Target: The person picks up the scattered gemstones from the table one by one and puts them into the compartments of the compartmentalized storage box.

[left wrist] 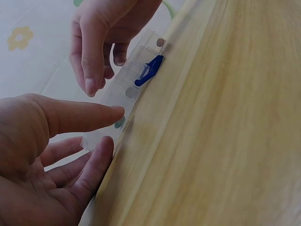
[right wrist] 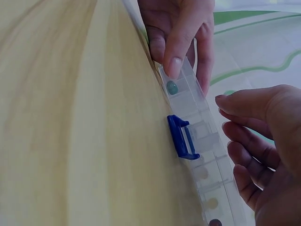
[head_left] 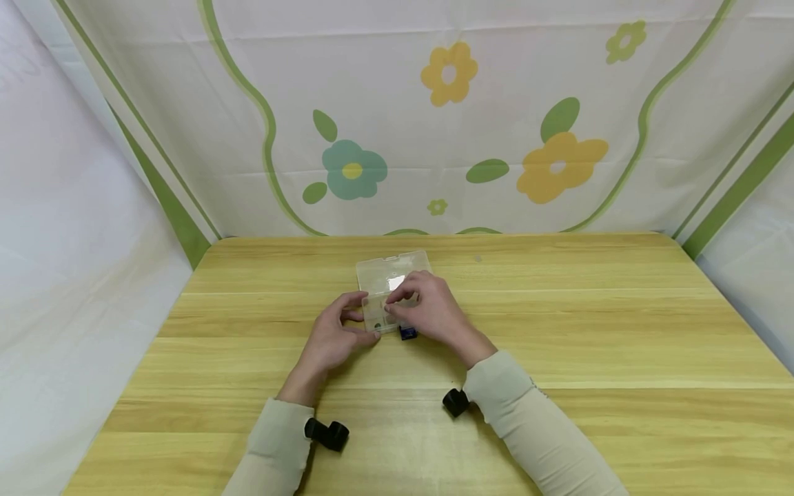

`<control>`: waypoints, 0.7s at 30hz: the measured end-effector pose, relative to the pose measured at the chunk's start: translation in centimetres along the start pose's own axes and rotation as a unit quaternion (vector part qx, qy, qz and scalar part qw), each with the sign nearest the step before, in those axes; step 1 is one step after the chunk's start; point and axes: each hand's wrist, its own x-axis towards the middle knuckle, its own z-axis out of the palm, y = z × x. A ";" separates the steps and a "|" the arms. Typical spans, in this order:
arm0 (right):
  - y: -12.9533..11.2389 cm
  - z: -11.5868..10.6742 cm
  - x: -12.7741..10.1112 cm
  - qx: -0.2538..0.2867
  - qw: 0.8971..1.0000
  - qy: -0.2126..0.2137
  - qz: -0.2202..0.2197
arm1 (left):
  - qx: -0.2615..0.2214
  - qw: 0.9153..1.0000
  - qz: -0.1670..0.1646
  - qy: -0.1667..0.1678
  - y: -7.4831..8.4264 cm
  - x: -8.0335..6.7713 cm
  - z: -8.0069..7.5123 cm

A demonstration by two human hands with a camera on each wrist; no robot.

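A clear plastic compartment box sits on the table with its lid open toward the back. My left hand grips the box's left end, thumb at the front edge and fingers at the back. Beside that thumb, a green bead lies in the end compartment. Over the box, my right hand brings thumb and index fingertips together; I cannot tell if something small is between them. A blue plastic clip-like piece is at the front wall. Farther right are a yellow bead and a dark one.
The wood-grain table extends around the box. Behind it hangs a white cloth with printed flowers, and more cloth flanks both sides. Black wrist cameras are strapped at the left sleeve and right sleeve.
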 end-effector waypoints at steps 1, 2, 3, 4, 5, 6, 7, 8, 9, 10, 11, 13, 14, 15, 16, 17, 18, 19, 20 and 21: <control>0.0 -0.1 0.0 0.001 1.000 0.001 0.003 | 0.000 1.000 0.000 0.000 0.0 0.0 0.0; 0.0 -0.1 0.0 0.002 1.000 0.003 0.006 | 0.000 1.000 0.000 0.000 0.0 0.0 0.0; 0.0 -0.2 0.0 0.002 1.000 0.005 0.008 | 0.000 1.000 0.000 0.000 0.0 0.0 0.0; 0.1 -0.3 0.0 0.003 1.000 0.007 0.010 | 0.000 1.000 0.000 0.000 0.0 0.0 0.0; 0.2 -0.4 0.0 0.005 1.000 0.008 0.014 | -0.001 1.000 0.001 0.000 0.0 0.0 0.0; 0.3 -0.5 0.0 0.007 1.000 0.010 0.016 | -0.001 1.000 0.001 0.001 0.0 0.0 0.0; 0.4 -0.6 0.1 0.009 1.000 0.013 0.018 | -0.001 1.000 0.001 0.001 0.0 0.0 0.0; 0.5 -0.7 0.1 0.014 1.000 0.016 0.021 | -0.001 1.000 0.001 0.001 0.0 0.0 0.1; 0.7 -0.8 0.2 0.017 0.999 0.020 0.024 | -0.001 1.000 0.001 0.001 0.0 0.0 0.1; 0.8 -0.9 0.2 0.022 0.999 0.025 0.028 | -0.002 1.000 0.000 0.001 0.1 0.0 0.1; 1.0 -1.0 0.3 0.026 0.999 0.030 0.033 | -0.002 1.000 0.000 0.001 0.1 0.0 0.1; 1.3 -1.3 0.3 0.032 0.998 0.038 0.044 | -0.003 1.000 0.000 0.002 0.1 0.0 0.1; 1.4 -1.5 0.4 0.033 0.997 0.041 0.050 | -0.004 1.000 -0.001 0.002 0.1 0.1 0.1; 1.6 -1.6 0.4 0.033 0.997 0.044 0.056 | -0.004 1.000 0.000 0.003 0.1 0.1 0.1; 1.8 -1.7 0.4 0.035 0.996 0.048 0.061 | -0.005 1.000 0.000 0.003 0.0 0.1 0.1; 1.9 -1.8 0.4 0.036 0.996 0.051 0.065 | -0.005 1.000 0.000 0.003 0.0 0.1 0.1; 2.2 -2.0 0.5 0.037 0.995 0.055 0.068 | -0.006 1.000 -0.001 0.004 0.0 0.1 0.1; 2.4 -2.1 0.5 0.038 0.995 0.060 0.071 | -0.007 1.000 -0.001 0.004 0.0 0.1 0.2; 2.6 -2.2 0.5 0.038 0.994 0.066 0.073 | -0.008 1.000 -0.002 0.004 0.0 0.1 0.2; 2.8 -2.4 0.6 0.038 0.994 0.071 0.075 | -0.007 1.000 -0.001 0.004 0.0 0.1 0.2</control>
